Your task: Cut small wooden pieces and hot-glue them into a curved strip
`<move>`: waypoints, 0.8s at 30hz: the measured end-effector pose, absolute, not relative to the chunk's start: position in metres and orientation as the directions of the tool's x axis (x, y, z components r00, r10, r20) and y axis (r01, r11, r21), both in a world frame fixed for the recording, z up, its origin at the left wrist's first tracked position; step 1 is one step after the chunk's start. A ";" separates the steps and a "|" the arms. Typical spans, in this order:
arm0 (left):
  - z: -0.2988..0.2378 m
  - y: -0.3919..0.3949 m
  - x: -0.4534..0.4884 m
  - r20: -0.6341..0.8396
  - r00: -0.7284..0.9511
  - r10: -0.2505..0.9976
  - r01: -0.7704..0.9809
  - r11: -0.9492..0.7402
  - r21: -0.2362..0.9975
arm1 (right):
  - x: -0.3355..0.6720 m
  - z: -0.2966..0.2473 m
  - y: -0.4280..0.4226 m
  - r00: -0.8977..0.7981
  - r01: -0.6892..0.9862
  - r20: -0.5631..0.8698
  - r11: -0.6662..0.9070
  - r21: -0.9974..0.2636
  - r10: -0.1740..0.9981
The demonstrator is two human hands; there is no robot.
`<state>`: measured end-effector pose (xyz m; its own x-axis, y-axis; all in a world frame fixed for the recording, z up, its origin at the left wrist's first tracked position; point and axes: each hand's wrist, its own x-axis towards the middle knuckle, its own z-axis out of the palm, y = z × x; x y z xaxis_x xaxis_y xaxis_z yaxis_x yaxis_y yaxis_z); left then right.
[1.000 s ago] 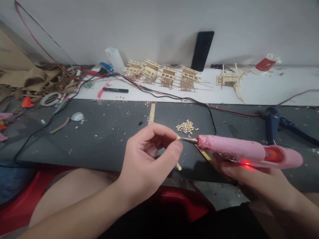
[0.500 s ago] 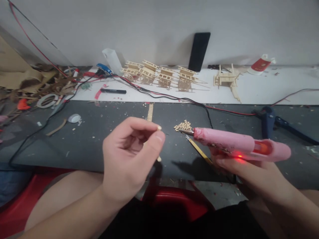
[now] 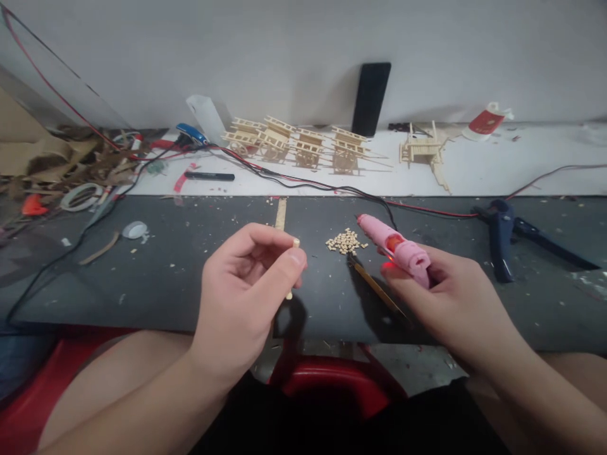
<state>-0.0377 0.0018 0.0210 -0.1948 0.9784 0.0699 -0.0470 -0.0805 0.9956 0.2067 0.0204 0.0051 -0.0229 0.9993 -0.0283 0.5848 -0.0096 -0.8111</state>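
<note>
My left hand (image 3: 251,291) pinches a small pale wooden piece (image 3: 296,242) between thumb and forefinger, its end showing above the thumb. Behind that hand a flat wooden strip (image 3: 281,213) lies on the dark worktop, partly hidden. A pale tip (image 3: 289,295) shows below the fingers; whether it belongs to the strip, I cannot tell. My right hand (image 3: 434,281) is wrapped around a pink glue gun (image 3: 396,243) with a glowing red light, its nozzle pointing away. Left of the gun sits a pile of tiny wooden bits (image 3: 345,241), with a yellow cutter knife (image 3: 377,287) just in front.
Several small wooden carts (image 3: 308,148) stand on the white strip at the back, near a leaning black phone-like slab (image 3: 372,98). Cables (image 3: 303,183) cross the worktop. Dark blue cutters (image 3: 501,243) lie right. Scraps and a tape roll (image 3: 81,197) crowd the left.
The glue gun has swung from pointing left, over the pile, to pointing away, and its nozzle has come off the pile. My left hand keeps its pinch, with the piece showing more upright.
</note>
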 end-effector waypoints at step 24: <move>0.024 0.003 -0.028 -0.054 -0.115 0.992 0.044 0.060 0.997 | 0.244 -0.025 0.060 0.072 0.996 -0.080 -0.076 -0.051 0.994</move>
<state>-0.0279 0.0027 0.0242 -0.1151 0.9919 -0.0542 0.0443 0.0596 0.9972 0.2440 0.0604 -0.0250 0.0719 0.9942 -0.0803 0.9958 -0.0761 -0.0507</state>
